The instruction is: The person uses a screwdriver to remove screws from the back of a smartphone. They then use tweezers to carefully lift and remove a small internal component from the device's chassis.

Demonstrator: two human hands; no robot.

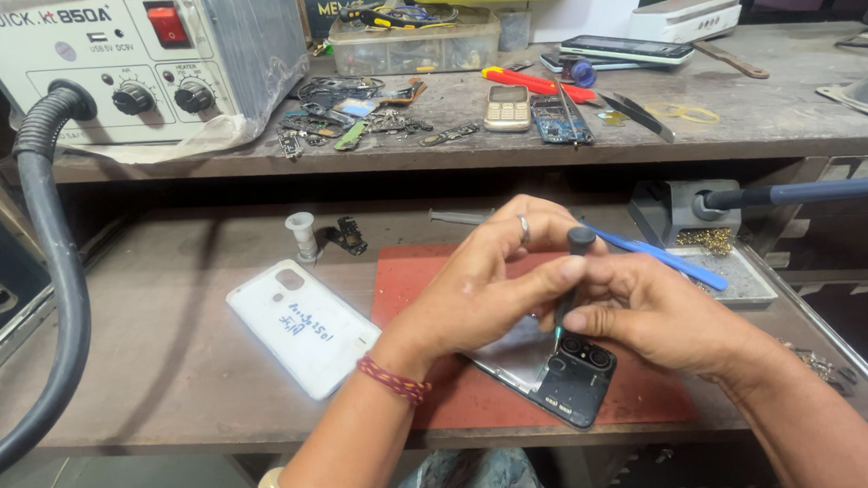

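An opened dark phone [572,377] lies back side up on a red mat [411,275], its camera module toward me. A small screwdriver [572,278] with a black cap stands upright on the phone. My right hand [655,312] pinches the screwdriver's shaft just above the phone. My left hand [490,281], wearing a ring and a red wrist thread, wraps over the phone's far end and touches the screwdriver's upper part with thumb and fingers. The phone's middle is hidden under my hands.
A white phone back cover [302,325] lies left of the mat. A blue pry tool [667,258] and a soldering stand [680,211] sit at right. The upper shelf holds a hot-air station [118,63] with black hose [55,294], loose parts, a small keypad phone [507,107].
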